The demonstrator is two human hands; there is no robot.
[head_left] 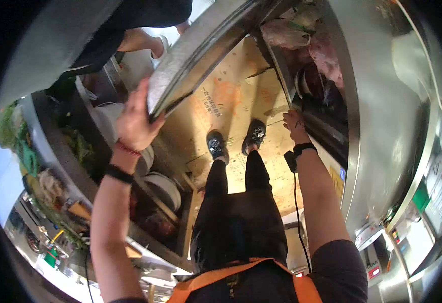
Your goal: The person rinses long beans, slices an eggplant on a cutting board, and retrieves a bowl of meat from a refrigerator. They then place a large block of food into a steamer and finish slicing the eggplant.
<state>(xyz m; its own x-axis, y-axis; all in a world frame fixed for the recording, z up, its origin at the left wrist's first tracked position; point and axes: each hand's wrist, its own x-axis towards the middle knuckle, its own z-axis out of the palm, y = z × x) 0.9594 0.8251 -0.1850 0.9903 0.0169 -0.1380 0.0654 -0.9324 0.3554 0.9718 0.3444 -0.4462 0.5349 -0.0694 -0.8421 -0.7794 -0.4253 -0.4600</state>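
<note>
My left hand (139,118) is on the end of a metal-framed door (195,55) that stands swung out at the upper middle, with the fingers along its edge and the thumb underneath. My right hand (295,123) is at the front edge of an open metal cabinet (327,126) on the right, its fingers curled; what they hold, if anything, is too small to tell. Inside that cabinet, pink plastic bags (324,58) lie above a dark round container. A black device with a cable (296,202) hangs by my right wrist.
Flattened cardboard (238,76) covers the floor under my feet. On the left, an open cabinet holds white round containers (163,189) and green vegetables (77,144). Another person's leg (140,41) shows at the upper left. A scale (374,270) is at the lower right.
</note>
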